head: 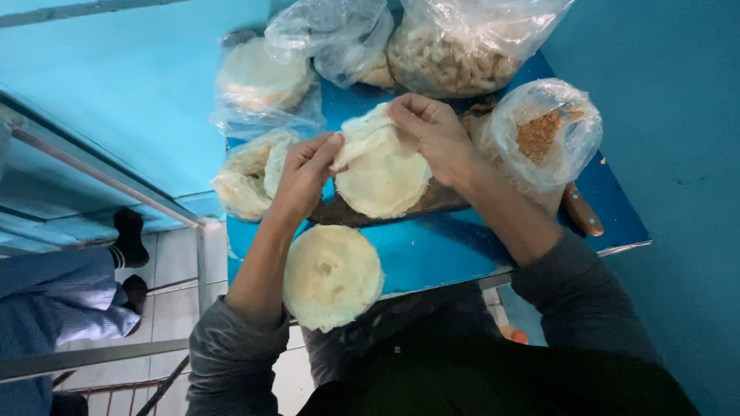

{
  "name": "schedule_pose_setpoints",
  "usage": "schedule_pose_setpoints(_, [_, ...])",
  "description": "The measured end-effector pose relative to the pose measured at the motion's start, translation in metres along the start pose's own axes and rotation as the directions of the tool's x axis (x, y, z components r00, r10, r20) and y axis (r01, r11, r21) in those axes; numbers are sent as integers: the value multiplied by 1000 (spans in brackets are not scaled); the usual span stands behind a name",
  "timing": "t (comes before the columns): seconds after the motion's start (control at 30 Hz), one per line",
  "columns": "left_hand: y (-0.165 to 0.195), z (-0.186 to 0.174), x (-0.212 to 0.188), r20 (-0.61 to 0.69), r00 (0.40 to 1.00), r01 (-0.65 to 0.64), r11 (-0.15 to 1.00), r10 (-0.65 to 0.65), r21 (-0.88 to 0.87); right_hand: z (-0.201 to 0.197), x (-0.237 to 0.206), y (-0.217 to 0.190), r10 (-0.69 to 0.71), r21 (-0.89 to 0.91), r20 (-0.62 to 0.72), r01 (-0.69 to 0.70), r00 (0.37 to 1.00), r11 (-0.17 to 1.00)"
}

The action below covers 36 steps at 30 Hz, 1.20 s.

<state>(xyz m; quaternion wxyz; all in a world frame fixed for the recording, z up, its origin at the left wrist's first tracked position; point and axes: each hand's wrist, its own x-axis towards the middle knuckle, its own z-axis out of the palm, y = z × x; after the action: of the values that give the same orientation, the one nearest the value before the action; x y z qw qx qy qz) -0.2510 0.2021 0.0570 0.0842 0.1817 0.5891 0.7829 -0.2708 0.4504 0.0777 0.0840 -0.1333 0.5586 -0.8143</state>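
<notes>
Both of my hands work at a stack of thin, pale round flatbreads (383,179) lying on a dark board (439,200). My left hand (306,173) pinches the left edge of the top sheet (362,132). My right hand (432,131) grips the same sheet from above and folds it back off the stack. A second stack of the same flatbreads (331,275) sits nearer to me on the blue table (439,250), overhanging its front edge.
Clear plastic bags stand at the back: flatbreads (258,77), pale fried pieces (455,58), brown crumbs (543,135). Another bagged stack (245,176) lies left of my left hand. A wooden-handled knife (582,212) lies at right. A person's legs (62,296) are at lower left.
</notes>
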Motion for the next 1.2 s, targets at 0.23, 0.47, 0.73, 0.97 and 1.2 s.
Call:
schedule_pose_setpoints(0.23, [10,9,-8,69,997,-14,979,28,-203,5,-11,-17,106,80,130,-117,986,990])
schedule_pose_setpoints(0.47, [21,9,-18,192,974,-68,962,122,-266,13,-27,-40,60,-122,264,-28,963,992])
schedule_pose_setpoints(0.73, [29,10,-21,105,994,-16,1000,16,-7,2,-32,-47,-13,-79,244,33,970,996])
schedule_pose_setpoints(0.97, [29,17,-16,7,900,-424,874,435,239,7,-27,-45,-453,-232,249,507,856,830])
schedule_pose_setpoints(1.2, [45,6,-14,454,864,-481,618,217,621,-1,-36,-71,119,-851,470,413,874,325])
